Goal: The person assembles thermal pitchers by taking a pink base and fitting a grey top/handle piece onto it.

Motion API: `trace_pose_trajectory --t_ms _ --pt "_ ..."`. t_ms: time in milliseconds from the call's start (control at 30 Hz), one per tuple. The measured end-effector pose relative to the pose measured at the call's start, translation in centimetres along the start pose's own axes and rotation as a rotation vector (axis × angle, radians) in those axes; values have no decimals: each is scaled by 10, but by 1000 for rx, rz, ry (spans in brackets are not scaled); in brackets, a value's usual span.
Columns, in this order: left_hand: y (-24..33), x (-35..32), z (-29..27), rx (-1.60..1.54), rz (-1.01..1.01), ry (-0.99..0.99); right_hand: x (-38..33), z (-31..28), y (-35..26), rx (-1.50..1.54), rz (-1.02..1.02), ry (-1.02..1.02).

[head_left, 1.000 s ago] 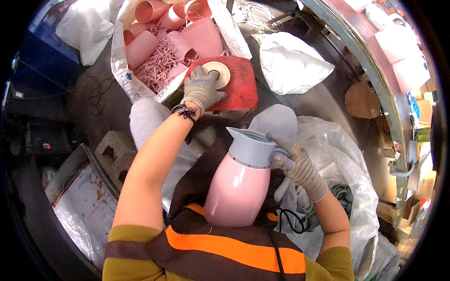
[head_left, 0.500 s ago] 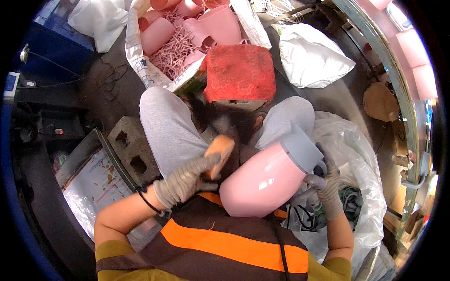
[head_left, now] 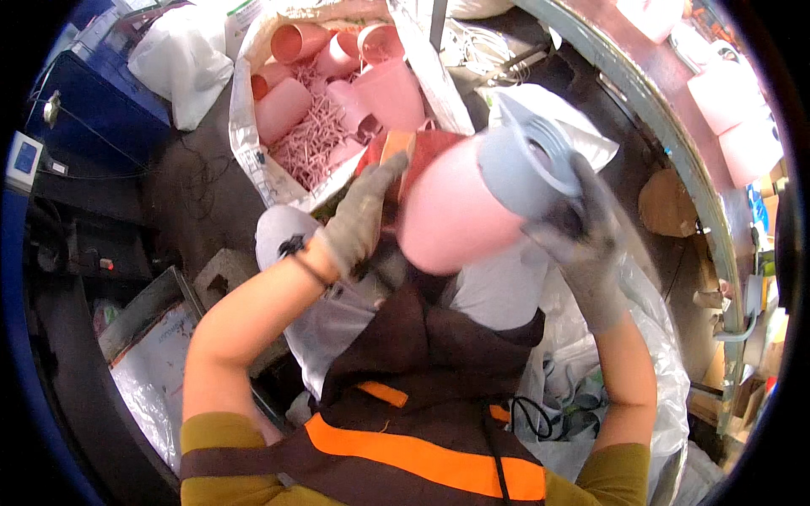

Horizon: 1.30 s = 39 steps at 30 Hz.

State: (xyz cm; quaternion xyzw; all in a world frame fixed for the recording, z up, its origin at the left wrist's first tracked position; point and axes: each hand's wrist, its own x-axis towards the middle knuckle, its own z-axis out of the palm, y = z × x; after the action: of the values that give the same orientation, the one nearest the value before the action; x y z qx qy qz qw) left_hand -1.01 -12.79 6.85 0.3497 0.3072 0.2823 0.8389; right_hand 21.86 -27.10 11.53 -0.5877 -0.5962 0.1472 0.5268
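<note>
A pink jug with a grey collar and spout is held tilted above my knees, its grey end up and to the right. My right hand, in a grey glove, grips the jug at the grey end, around its handle. The fingers there are blurred and partly hidden. In my gloved left hand is a tan-orange block, its upper end showing past the fingers. That block is close beside the jug's left side; whether it touches cannot be made out.
A white sack of pink pieces stands ahead, with a red-covered block nearer. White bags lie around it. At right is a clear plastic bag holding grey parts. A bench edge curves along the right; a concrete block sits left.
Both hands have moved up and away from my body, carrying the jug and the tan-orange block. The jug now covers part of the red-covered block. My view has shifted too.
</note>
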Motion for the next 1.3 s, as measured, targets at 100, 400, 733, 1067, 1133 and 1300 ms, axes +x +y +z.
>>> trace_pose_trajectory --t_ms 100,400,733,1067,1133,1300 --pt "-8 93 -57 70 181 116 48 29 17 -270 -98 -77" --pt "11 100 -78 484 212 216 73 60 68 -516 -313 -174" --pt "151 34 6 742 1032 103 71 55 60 6 201 -200" --pt "145 14 112 1866 1389 419 59 60 78 -256 140 -177" --pt "74 53 59 1679 1237 213 58 61 87 -420 -64 -124" --pt "90 35 66 1977 843 185 60 67 73 -415 26 -170"
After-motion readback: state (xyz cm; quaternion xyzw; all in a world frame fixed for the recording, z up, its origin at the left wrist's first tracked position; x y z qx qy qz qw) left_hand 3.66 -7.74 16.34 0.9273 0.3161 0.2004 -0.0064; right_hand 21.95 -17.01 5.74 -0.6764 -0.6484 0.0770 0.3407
